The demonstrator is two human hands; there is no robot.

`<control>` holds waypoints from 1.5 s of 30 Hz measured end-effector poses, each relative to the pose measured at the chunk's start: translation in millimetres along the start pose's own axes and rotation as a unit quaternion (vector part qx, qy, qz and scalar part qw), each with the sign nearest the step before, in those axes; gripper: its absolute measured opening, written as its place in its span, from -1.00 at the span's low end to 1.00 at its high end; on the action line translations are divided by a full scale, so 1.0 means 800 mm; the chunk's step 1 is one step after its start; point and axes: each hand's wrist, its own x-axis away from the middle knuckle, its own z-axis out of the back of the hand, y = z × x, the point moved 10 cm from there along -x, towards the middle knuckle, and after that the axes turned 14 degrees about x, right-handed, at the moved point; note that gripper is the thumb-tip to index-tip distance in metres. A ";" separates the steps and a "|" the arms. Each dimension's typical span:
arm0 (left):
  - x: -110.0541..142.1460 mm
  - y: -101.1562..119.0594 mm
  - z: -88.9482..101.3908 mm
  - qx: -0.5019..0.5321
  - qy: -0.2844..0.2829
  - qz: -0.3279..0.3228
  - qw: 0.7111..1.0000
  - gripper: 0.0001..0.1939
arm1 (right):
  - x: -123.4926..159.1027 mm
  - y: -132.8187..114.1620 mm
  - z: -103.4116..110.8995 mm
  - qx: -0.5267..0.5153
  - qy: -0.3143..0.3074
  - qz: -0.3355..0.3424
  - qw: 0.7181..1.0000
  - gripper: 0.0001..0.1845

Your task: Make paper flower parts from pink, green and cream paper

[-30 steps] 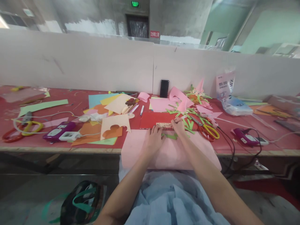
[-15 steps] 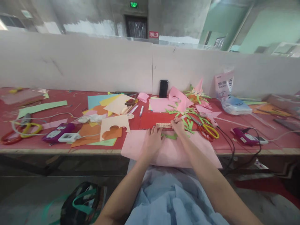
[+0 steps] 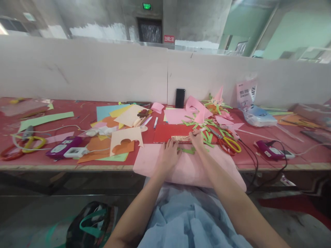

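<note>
My left hand point(image 3: 171, 151) lies flat with fingers stretched out, the tips at the lower left edge of a cream paper strip point(image 3: 179, 138) that carries small marks. My right hand point(image 3: 197, 140) is closed at the strip's right end around a slim pale pen point(image 3: 201, 130), partly hidden by the fingers. The strip lies on a red sheet point(image 3: 168, 131), and a large pink sheet point(image 3: 147, 160) hangs over the table edge under my wrists. Green paper scraps point(image 3: 190, 151) lie between my hands. A capped white marker point(image 3: 155, 122) rests beyond the red sheet's left part.
Scissors with red and yellow handles point(image 3: 230, 144) lie right of my hands, another pair point(image 3: 33, 144) far left. A black phone point(image 3: 180, 98) leans on the white partition point(image 3: 103, 69). Cut papers point(image 3: 124, 137), purple power sockets point(image 3: 64, 147), cables and a tissue pack point(image 3: 258, 115) surround the work.
My left hand stays in place on the strip. My right hand keeps its grip on the pen with hardly any visible movement. The view shifts slightly, and the pink sheet's front edge moves a little.
</note>
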 end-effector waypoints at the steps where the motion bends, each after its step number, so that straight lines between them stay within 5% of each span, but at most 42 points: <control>1: 0.000 0.000 0.000 -0.001 0.002 0.000 1.000 -0.54 | 0.000 -0.001 0.000 0.000 -0.001 -0.001 1.000 -0.81; 32: 0.001 0.001 0.001 -0.004 0.004 0.004 1.000 -0.54 | -0.002 0.010 -0.008 0.006 -0.024 -0.011 1.000 -0.82; 39: -0.001 -0.001 -0.001 -0.003 0.011 0.002 1.000 -0.54 | -0.006 0.008 0.003 0.058 0.024 0.010 0.998 -0.81; 45: -0.001 0.001 -0.002 -0.009 0.000 0.006 1.000 -0.53 | 0.001 0.003 -0.005 -0.043 -0.008 0.021 0.999 -0.79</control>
